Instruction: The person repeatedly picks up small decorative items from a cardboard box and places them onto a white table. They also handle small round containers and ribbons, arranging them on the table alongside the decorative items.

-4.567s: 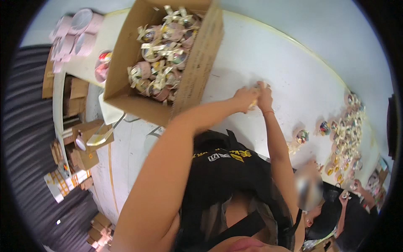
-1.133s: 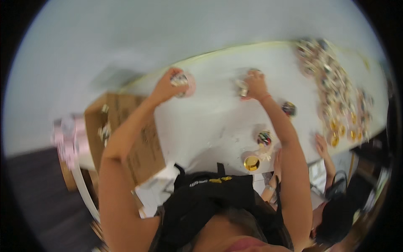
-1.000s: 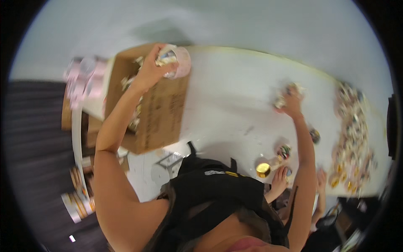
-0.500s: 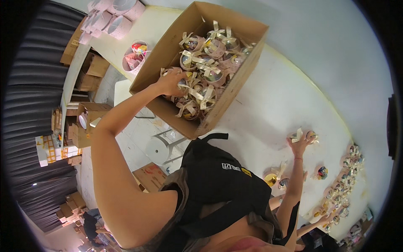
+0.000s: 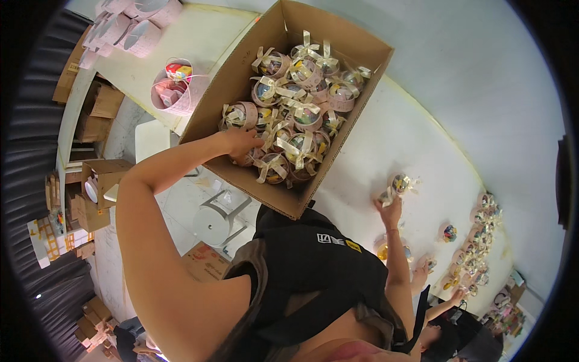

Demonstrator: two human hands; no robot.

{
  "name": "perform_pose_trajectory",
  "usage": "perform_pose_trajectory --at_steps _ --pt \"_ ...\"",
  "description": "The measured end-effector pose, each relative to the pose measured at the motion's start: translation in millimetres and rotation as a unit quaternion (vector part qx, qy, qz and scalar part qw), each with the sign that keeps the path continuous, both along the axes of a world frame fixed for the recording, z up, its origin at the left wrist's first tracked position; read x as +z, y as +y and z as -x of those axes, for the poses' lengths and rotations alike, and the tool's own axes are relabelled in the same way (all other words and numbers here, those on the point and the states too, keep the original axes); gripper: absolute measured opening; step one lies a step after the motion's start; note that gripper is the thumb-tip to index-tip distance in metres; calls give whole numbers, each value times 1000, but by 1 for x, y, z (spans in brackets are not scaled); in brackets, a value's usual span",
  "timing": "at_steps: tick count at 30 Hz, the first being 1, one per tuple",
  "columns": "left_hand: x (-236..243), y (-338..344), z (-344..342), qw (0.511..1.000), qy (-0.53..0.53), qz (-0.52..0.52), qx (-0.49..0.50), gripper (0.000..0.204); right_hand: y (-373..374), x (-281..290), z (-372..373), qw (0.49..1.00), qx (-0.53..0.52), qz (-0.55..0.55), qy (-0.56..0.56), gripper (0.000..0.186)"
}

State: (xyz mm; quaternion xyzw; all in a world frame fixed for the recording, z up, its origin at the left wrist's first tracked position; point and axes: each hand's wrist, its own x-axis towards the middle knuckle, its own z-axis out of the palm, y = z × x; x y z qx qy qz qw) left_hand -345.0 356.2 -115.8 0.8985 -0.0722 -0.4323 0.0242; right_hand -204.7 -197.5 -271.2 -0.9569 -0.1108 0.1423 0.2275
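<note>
A tall open cardboard box [image 5: 202, 120] holds many small round clear-topped favor cups [image 5: 307, 114] with pink bands and cream ribbon bows. Inside its near left part, my left hand [image 5: 243, 145] has its fingers curled over one ribboned favor cup [image 5: 247, 158], partly hidden beneath them. Out to the right, above the white table, my right hand [image 5: 389, 211] grips two more. One clear ball-shaped favor cup [image 5: 399, 183] shows beyond the fingertips. The other [image 5: 384, 196] is blurred beside them.
More favor cups [image 5: 476, 241] cluster along the table's right end, where another person's hand [image 5: 456, 295] reaches. A single one [image 5: 448, 233] stands apart. Left of the box are a pink bucket [image 5: 172, 108] of packets and stacked pink buckets [image 5: 142, 37]. A white stool [image 5: 211, 224] stands below.
My right hand has moved left toward the box, carrying its favor cups. My left hand has shifted nearer to me inside the box. The whole view has turned a little.
</note>
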Motion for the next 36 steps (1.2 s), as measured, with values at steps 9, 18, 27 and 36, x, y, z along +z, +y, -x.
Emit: perform_pose_trajectory --at_steps 9,18,27,36 --pt "23 4 3 998 -6 44 44 71 279 298 -115 907 232 -329 -128 63" --pt "100 -15 -10 927 -302 170 144 55 407 186 -97 658 646 383 64 99" --pt "175 -124 -156 860 -392 322 52 40 227 279 -162 840 309 -407 -180 64" --pt "-7 -406 -288 952 -124 167 -224 90 -199 4 -141 878 -387 107 -260 65"
